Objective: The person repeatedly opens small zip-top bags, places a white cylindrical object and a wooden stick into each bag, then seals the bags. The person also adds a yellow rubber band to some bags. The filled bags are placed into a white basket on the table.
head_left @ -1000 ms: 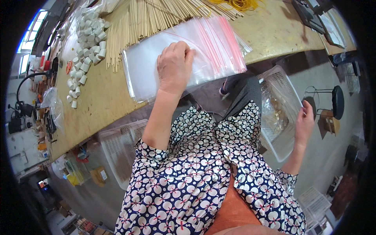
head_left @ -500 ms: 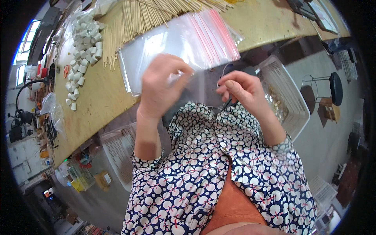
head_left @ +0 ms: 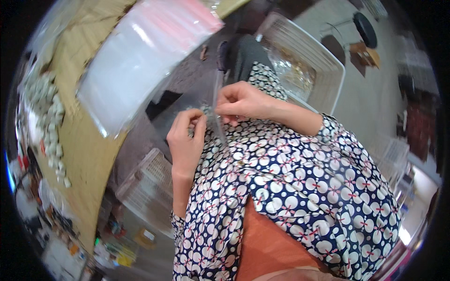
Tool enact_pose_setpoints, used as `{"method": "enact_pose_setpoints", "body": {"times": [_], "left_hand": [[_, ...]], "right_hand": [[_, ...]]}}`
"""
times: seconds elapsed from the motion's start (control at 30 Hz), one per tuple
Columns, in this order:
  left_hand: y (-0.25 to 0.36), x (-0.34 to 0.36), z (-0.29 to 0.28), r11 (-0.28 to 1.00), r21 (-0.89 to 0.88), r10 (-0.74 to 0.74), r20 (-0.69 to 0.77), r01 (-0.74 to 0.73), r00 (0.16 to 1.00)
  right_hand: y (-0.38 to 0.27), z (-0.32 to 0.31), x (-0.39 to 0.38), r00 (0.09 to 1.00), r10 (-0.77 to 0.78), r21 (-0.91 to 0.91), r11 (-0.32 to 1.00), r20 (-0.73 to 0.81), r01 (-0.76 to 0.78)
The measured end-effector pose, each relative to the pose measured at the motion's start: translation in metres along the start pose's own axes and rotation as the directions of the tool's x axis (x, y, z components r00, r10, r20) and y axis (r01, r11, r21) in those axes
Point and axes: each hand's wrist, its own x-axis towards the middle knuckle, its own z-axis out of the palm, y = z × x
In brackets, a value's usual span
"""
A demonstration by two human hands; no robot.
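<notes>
Wore a navy shirt with white dots (head_left: pixel 295 178) over an orange top (head_left: pixel 265 239), nearest of all. Held up a clear plastic bag (head_left: pixel 201 100) just past that, in front of the body and to the right of the desk (head_left: pixel 91 164). Had the right grip (head_left: pixel 243 100) pinching the bag's edge, thumb against fingers. Had the left grip (head_left: pixel 185 143) curled in close by the bag, thumb near the fingertips; honestly couldn't tell about any film between them. Spotted a white plastic basket (head_left: pixel 152 187) low on the left, beside the desk. Saw a fat stack of clear bags (head_left: pixel 131 65) farther off on the desk, pinkish strips toward the far end, plus a bunch of little white cylinders (head_left: pixel 51 122) along the left. Noticed another white basket (head_left: pixel 328 79) on the right, full of shiny clear packaging (head_left: pixel 293 70), pretty blurry. Also caught a black-topped stool (head_left: pixel 364 29) and a cardboard box (head_left: pixel 365 56), far right.
</notes>
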Motion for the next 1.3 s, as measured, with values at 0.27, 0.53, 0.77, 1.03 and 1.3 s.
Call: {"method": "enact_pose_setpoints", "body": {"times": [0.27,0.53,0.77,1.03,1.3], "left_hand": [[-0.004,0.016,0.015,0.995,-0.066,-0.073,0.061,0.077,0.995],[-0.048,0.031,0.028,0.986,-0.126,-0.13,-0.182,0.108,0.975],[-0.007,0.033,0.007,0.834,0.262,0.477,0.102,-0.486,0.873],[-0.006,0.021,0.003,0.859,0.212,0.415,0.247,-0.466,0.876],[-0.03,0.015,-0.005,0.825,0.359,0.439,0.08,-0.437,0.895]], "right_hand": [[0.01,0.015,0.019,0.934,-0.283,-0.035,0.959,-0.219,0.282],[0.019,0.015,0.013,0.976,-0.169,0.03,0.984,-0.138,0.175],[0.011,-0.011,0.016,0.966,-0.028,0.28,0.954,-0.258,0.103],[0.023,-0.014,0.018,0.978,0.021,0.319,0.947,-0.209,0.048],[0.004,0.004,0.017,0.779,-0.551,-0.4,0.814,-0.301,0.421]]}}
